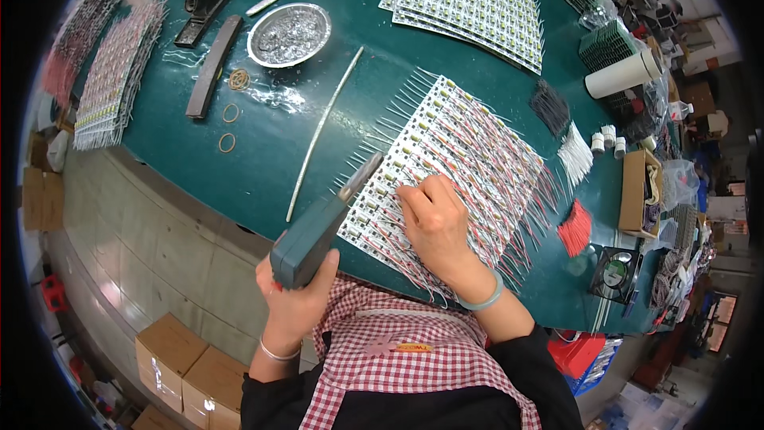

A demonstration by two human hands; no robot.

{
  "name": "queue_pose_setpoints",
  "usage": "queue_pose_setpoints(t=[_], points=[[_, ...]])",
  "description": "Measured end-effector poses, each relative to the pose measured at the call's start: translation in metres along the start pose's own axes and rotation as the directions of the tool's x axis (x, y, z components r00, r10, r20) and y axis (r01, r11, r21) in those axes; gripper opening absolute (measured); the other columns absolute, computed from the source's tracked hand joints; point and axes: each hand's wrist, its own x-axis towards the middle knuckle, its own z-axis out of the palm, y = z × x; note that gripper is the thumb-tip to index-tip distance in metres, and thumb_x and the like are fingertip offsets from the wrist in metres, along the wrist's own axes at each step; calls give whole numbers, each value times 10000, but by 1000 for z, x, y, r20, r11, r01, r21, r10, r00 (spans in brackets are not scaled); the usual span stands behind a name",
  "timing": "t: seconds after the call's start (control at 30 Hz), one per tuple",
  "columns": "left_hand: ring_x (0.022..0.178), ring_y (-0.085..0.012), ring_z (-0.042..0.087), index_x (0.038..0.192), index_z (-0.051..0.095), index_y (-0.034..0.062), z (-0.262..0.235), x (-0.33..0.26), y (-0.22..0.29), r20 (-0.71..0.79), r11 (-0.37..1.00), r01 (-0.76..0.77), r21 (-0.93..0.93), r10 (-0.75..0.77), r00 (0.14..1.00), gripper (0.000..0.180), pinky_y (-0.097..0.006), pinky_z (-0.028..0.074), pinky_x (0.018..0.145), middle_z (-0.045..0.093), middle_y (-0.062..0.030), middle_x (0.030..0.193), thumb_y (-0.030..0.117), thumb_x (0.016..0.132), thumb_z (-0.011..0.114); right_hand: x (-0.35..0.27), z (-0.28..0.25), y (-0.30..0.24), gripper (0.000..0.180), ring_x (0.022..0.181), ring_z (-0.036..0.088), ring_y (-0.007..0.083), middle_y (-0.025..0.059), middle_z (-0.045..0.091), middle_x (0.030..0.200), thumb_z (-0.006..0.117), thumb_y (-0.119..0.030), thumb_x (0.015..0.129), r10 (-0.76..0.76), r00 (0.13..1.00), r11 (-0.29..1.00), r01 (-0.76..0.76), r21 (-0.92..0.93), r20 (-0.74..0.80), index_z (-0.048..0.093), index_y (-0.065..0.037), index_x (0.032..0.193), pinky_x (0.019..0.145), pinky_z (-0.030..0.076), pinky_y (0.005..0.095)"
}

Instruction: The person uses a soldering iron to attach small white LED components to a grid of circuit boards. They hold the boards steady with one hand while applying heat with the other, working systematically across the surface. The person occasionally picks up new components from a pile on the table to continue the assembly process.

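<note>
In my left hand [298,291] is a dark green pistol-shaped tool [309,240], its fingers wrapped round the grip. Its narrow metal nose [362,175] points up and right over the left edge of a white circuit board panel [374,211]. Rows of small boards with yellowish parts make up this panel, and many red and white wires [493,183] lie across it. My right hand [436,221] rests above the panel's middle, thumb and fingers pinched together near the wires. What sits between those fingertips is too small to make out.
A long pale rod [325,134] lies left of the panel. Beyond it are a metal bowl [289,35], rubber bands [228,142] and a dark bar [215,68]. More panels [469,8] are stacked at the back. Red sleeves [574,228] and a small fan [615,273] lie right.
</note>
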Motion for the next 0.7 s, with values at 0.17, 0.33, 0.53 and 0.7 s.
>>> queue_pose_setpoints(t=[0.17, 0.33, 0.53, 0.7], points=[[829, -171, 669, 1112, 635, -81, -2, 46, 40, -164, 944, -306, 120, 323, 932, 317, -296, 521, 720, 703, -91, 984, 10, 828, 742, -1, 0, 0, 114, 722, 540, 244, 74, 475, 748, 675, 6, 765, 1, 1000, 1000, -1, -5, -11, 653, -49, 862, 590, 447, 364], [853, -165, 654, 1027, 656, -86, -3, 122, 16, -228, 844, -234, 483, 379, 897, 265, -308, 508, 738, 698, -73, 955, 50, 818, 745, 0, 3, -4, 112, 720, 541, 248, 77, 479, 749, 671, 9, 766, -33, 999, 999, 33, 2, -29, 649, -45, 862, 588, 448, 369], [544, -85, 551, 1066, 645, -39, 4, 80, 0, -350, 992, -42, -121, -3, 937, 293, -216, 389, 454, 649, -65, 774, -5, 790, 738, -3, 2, 3, 102, 714, 546, 259, 82, 490, 744, 665, 13, 767, -16, 999, 1000, 16, 7, -32, 646, -41, 851, 588, 454, 373], [520, -94, 547, 1068, 628, -56, -12, 18, 21, -285, 941, 36, -335, -137, 949, 293, -230, 428, 476, 669, -95, 895, -61, 787, 711, -11, -21, 2, 110, 724, 559, 276, 91, 512, 755, 687, -6, 766, 66, 998, 996, -67, 62, 23, 650, -52, 859, 609, 466, 396]])
